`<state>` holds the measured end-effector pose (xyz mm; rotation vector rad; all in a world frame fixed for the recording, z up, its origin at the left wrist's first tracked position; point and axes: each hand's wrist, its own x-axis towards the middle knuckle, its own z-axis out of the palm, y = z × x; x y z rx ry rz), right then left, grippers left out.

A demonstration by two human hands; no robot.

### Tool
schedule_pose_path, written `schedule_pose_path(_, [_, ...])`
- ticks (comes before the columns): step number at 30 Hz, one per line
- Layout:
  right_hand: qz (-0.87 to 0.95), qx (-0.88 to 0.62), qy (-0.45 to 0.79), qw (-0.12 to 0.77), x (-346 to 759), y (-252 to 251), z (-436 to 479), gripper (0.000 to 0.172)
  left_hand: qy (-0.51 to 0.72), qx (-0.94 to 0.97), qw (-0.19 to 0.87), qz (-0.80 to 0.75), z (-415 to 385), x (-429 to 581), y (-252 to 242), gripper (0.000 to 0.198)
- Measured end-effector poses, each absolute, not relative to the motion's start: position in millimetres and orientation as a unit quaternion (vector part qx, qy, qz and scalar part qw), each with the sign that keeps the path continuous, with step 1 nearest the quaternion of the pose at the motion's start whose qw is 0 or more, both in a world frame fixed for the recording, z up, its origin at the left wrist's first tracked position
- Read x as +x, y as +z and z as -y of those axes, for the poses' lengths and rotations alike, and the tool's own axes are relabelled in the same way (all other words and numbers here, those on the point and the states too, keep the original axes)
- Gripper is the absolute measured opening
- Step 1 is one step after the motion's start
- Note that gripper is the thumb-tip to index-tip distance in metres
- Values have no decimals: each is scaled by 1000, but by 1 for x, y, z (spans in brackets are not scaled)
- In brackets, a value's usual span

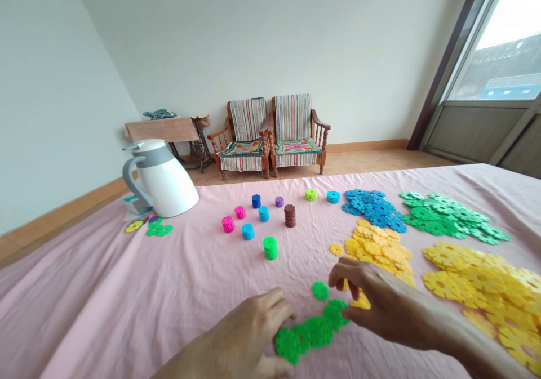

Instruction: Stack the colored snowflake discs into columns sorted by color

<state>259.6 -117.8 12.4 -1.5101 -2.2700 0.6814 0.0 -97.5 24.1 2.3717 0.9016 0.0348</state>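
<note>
A row of overlapping green flower-shaped discs (319,332) lies on the cloth in front of me. My left hand (256,331) curves around the left end of that row, its thumb and fingers apart on either side of the end disc. At the right end, my right hand (380,297) hovers with fingers bent and spread, the thumb close to the last green discs and nothing visible in its grasp. A single green disc (320,290) lies just beyond the row. Farther off stands a short green stack of discs (270,248).
Small stacks include brown (289,215), pink (228,224) and light blue (248,231). Loose piles in blue (374,207), green (448,215) and yellow (482,277) spread at right. A white jug (169,182) and several loose discs stand left on the pink tablecloth (127,300).
</note>
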Motion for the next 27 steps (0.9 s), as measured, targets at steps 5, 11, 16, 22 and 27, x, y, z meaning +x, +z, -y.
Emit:
schedule_pose_path(5, [817, -522, 223, 104, 254, 17, 130, 34, 53, 886, 300, -349, 99, 2, 17, 21])
schedule_pose_path(11, [809, -522, 240, 124, 225, 8, 131, 20, 80, 878, 311, -357, 101, 2, 11, 19])
schedule_pose_path(16, [784, -532, 261, 183, 192, -7, 122, 15, 136, 872, 298, -365, 96, -4, 1, 17])
schedule_pose_path(22, [758, -516, 243, 316, 178, -26, 99, 20, 212, 832, 284, -426, 72, -22, -10, 19])
schedule_pose_path(27, [742, -536, 159, 370, 204, -27, 87, 15, 203, 823, 277, -453, 64, -31, -9, 29])
